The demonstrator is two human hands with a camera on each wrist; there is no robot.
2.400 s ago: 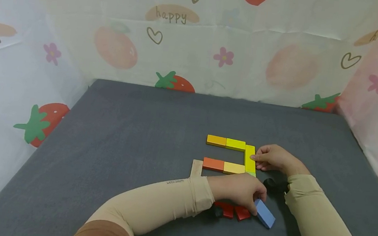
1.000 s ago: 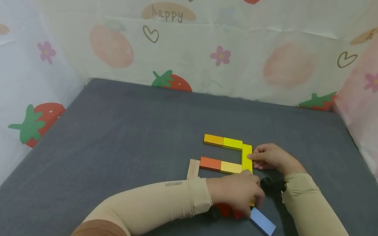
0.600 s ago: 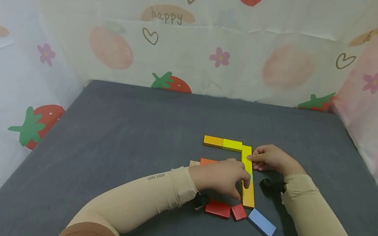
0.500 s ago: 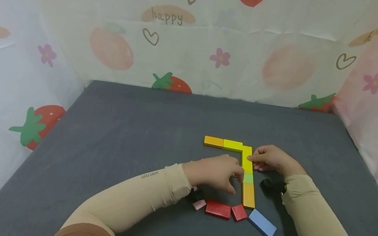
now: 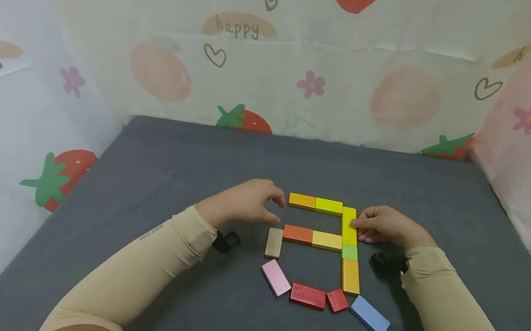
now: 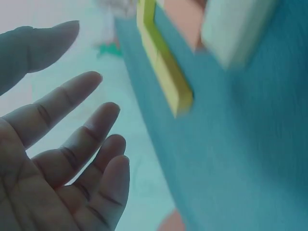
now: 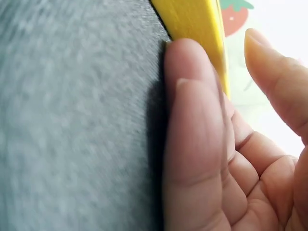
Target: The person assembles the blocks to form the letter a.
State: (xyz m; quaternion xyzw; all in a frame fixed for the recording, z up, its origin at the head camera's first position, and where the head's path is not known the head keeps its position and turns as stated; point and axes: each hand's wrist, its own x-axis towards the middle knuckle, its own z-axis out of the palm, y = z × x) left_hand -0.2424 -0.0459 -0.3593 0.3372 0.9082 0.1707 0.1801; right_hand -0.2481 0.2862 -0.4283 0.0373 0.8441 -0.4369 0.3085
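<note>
Fingers spread and holding nothing, my left hand (image 5: 247, 201) hovers left of the amber block (image 5: 303, 201) and yellow block (image 5: 328, 206) of the top row. My right hand (image 5: 387, 227) rests at the right side of an upright yellow block (image 5: 349, 225). Its fingers touch that yellow block (image 7: 192, 19) in the right wrist view, the thumb standing off. Below lie a green block (image 5: 349, 251) and a golden block (image 5: 350, 276), then a tilted blue block (image 5: 370, 317). An orange block (image 5: 297, 234) and a pale yellow block (image 5: 327, 240) form the middle row.
A plain wooden block (image 5: 274, 243) adjoins the orange one. A pink block (image 5: 276, 278), a red block (image 5: 307, 295) and a small red block (image 5: 337, 301) lie along the bottom. The dark tabletop (image 5: 188, 163) meets a printed cloth (image 5: 255, 78) behind.
My left hand has set down and let go of the blue block, then moved up and left across the blocks, uncovering the lower ones. My right hand has stayed beside the yellow block.
</note>
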